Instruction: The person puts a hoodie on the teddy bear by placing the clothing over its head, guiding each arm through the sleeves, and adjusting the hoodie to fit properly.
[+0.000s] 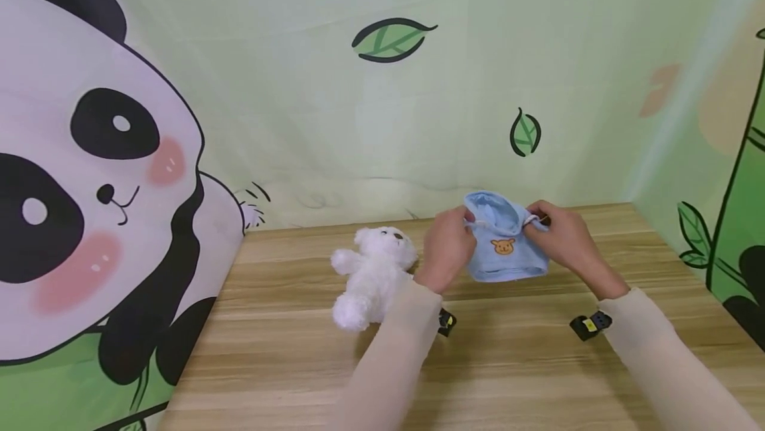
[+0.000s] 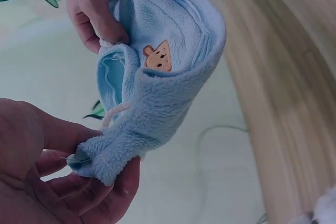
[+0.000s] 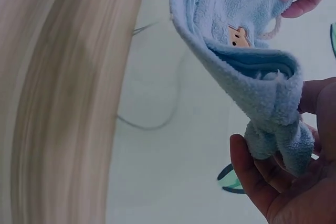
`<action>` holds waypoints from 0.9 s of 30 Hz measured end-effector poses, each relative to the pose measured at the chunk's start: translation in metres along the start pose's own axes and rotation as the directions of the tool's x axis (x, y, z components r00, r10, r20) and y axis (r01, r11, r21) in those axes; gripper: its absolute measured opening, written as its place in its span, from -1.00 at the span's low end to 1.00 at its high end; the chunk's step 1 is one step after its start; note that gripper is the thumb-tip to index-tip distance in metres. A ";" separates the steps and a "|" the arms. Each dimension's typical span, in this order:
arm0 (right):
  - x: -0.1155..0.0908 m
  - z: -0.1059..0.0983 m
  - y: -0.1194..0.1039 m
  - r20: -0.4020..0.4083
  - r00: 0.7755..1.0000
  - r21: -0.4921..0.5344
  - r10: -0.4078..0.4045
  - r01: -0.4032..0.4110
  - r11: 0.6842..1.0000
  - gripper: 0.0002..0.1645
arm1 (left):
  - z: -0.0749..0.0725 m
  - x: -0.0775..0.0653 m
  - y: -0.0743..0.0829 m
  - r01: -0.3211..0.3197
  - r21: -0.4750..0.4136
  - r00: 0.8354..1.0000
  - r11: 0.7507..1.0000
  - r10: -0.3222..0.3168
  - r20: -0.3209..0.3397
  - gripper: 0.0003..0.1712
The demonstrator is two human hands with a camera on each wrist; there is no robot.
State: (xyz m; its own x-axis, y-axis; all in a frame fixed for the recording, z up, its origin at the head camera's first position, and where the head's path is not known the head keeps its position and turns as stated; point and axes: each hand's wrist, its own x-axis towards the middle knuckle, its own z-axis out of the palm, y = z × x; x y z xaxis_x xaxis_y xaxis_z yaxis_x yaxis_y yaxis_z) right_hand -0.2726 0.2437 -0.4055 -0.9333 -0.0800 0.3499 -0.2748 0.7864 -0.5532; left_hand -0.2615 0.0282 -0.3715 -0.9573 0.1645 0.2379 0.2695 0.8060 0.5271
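Observation:
Both hands hold a small light-blue fleece hoodie [image 1: 499,261] for a soft toy, raised over the far part of the table. An orange animal-face patch [image 1: 503,246] decorates its front, and a white drawstring [image 2: 115,114] hangs at the neck. My left hand [image 1: 447,245] pinches one sleeve [image 2: 107,153] between thumb and fingers. On the opposite side, my right hand [image 1: 562,235] grips the other sleeve [image 3: 281,145]. The hood opening faces up in the head view. A white plush bear [image 1: 376,271] lies on its back left of the hoodie, partly covered by my left forearm.
The wood-grain table [image 1: 281,364] meets a green cloth backdrop [image 1: 287,86] along its far edge. A large printed panda [image 1: 89,152] fills the left side. Black wrist-camera mounts [image 1: 588,325] sit at both cuffs.

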 end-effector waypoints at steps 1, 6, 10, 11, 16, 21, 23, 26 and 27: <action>0.000 -0.001 -0.003 -0.005 1.000 0.005 -0.001 0.001 1.000 -0.72 | -0.004 -0.001 0.001 -0.008 -0.004 1.000 1.000 0.008 -0.002 -0.77; 0.000 -0.004 -0.016 -0.033 0.999 0.025 0.005 -0.004 1.000 -0.73 | -0.024 -0.003 0.001 -0.061 -0.012 0.998 0.998 0.060 -0.018 -0.76; 0.000 -0.005 -0.028 -0.062 0.998 0.051 -0.002 0.005 0.999 -0.73 | -0.040 -0.005 0.000 -0.102 -0.019 0.994 0.995 0.101 -0.027 -0.77; 0.000 -0.005 -0.031 -0.068 0.998 0.059 -0.007 0.011 0.998 -0.73 | -0.044 -0.005 -0.001 -0.113 -0.008 0.993 0.994 0.112 -0.032 -0.77; 0.001 -0.004 -0.043 -0.084 0.996 0.116 -0.025 0.035 0.993 -0.73 | -0.062 -0.006 -0.009 -0.143 0.019 0.989 0.989 0.144 -0.037 -0.77; 0.004 0.002 -0.054 -0.088 0.995 0.166 -0.051 0.065 0.984 -0.73 | -0.079 -0.009 -0.024 -0.151 0.006 0.988 0.989 0.151 -0.042 -0.76; 0.006 0.005 -0.057 -0.086 0.995 0.183 -0.055 0.070 0.981 -0.74 | -0.085 -0.010 -0.030 -0.164 0.000 0.985 0.986 0.164 -0.048 -0.76; 0.008 0.013 -0.062 -0.070 0.996 0.210 -0.056 0.069 0.975 -0.74 | -0.092 -0.010 -0.039 -0.191 -0.013 0.981 0.981 0.191 -0.046 -0.77; 0.008 0.015 -0.063 -0.064 0.996 0.219 -0.055 0.068 0.973 -0.74 | -0.095 -0.010 -0.043 -0.201 -0.013 0.979 0.979 0.200 -0.041 -0.78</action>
State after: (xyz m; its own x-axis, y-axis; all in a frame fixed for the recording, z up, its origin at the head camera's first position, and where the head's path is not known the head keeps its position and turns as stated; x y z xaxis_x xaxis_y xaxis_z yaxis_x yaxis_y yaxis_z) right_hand -0.2664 0.1838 -0.3793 -0.9002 -0.0841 0.4272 -0.3814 0.6256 -0.6805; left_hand -0.2539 -0.0616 -0.3191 -0.8788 0.2995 0.3716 0.4579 0.7487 0.4793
